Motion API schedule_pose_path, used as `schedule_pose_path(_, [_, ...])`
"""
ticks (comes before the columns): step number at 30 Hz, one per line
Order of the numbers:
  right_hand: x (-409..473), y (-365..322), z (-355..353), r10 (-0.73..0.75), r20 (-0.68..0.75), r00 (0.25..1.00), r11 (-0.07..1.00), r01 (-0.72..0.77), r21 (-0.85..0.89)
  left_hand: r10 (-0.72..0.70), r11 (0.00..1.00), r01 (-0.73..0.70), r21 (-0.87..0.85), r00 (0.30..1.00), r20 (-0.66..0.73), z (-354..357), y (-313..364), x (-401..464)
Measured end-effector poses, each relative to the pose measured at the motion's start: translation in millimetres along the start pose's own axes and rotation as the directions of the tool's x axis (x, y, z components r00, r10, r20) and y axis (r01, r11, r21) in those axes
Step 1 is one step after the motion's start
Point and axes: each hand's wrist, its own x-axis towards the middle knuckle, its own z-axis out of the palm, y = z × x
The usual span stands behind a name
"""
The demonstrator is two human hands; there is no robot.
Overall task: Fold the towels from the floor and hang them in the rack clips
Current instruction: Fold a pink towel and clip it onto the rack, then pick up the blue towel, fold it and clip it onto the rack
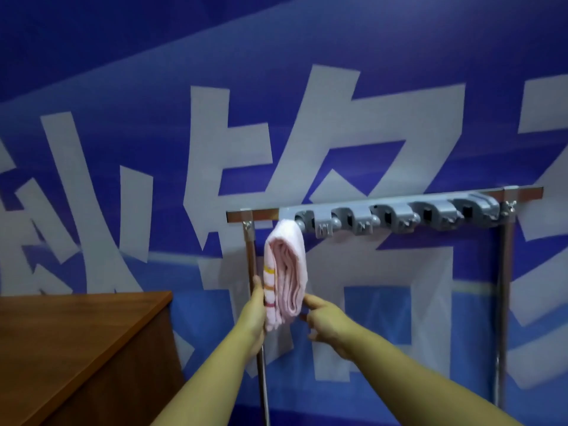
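A folded pink towel (285,272) is hanging with its long axis vertical, its top tucked at the leftmost clip (302,221) of the grey clip rack (396,216). The left hand (256,309) is lying against the towel's striped left edge, fingers mostly straight; whether it is actually gripping cannot be told. The right hand (322,321) is touching the lower right edge with an extended forefinger, holding nothing. The towel is sitting between both hands, above them; four clips to its right are standing vacant. A wooden table (67,336) is standing at left.
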Motion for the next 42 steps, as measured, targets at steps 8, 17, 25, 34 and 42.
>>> schedule_pose_path(8, [-33,95,-12,0.138,-0.083,0.987,0.99,-0.134,0.05,-0.28,0.954,0.27,0.128,0.957,0.072,6,-133,-32])
schedule_pose_path(17, [-73,313,-44,0.515,-0.185,0.837,0.847,-0.53,-0.038,-0.666,0.741,0.646,0.185,0.743,0.073,25,-329,-70])
schedule_pose_path(25, [-108,485,-61,0.79,-0.163,0.591,0.587,-0.806,-0.075,-0.839,0.537,0.826,0.171,0.545,0.004,31,-455,-67])
schedule_pose_path(34, [-110,610,-29,0.808,-0.157,0.568,0.46,-0.774,-0.436,-0.928,0.359,0.923,0.14,0.369,-0.054,40,-562,-52])
schedule_pose_path(42, [-79,657,-2,0.717,-0.121,0.686,0.462,-0.598,-0.655,-0.947,0.289,0.954,0.084,0.298,-0.118,33,-604,-55])
